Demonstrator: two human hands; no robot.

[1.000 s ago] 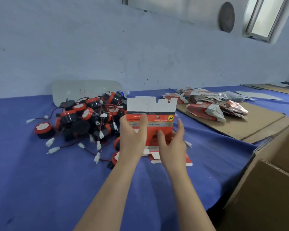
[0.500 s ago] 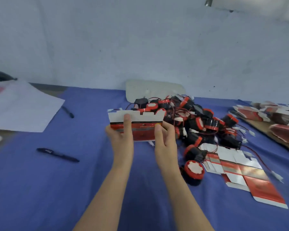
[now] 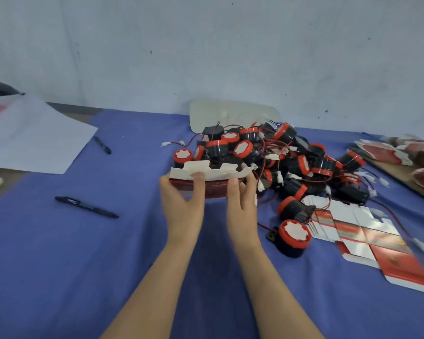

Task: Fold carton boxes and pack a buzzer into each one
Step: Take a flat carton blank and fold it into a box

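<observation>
Fingers [image 3: 198, 189] of left hand [image 3: 181, 211] and right hand [image 3: 241, 209] pinch the flat carton [image 3: 213, 173] at its two ends. It is held just in front of the buzzer heap [image 3: 279, 152], white notched flaps up. Thin scored card with glossy red print; probably best squeezed open along the creases, not mid-panel. Buzzers are black plastic drums with red rims and thin wires. Spare carton blanks [image 3: 367, 243] lie right of the heap on the blue cloth tabletop [image 3: 59, 253].

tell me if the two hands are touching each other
Apart. The head view shows blue cloth between the left hand and right hand, both holding the carton.
</observation>
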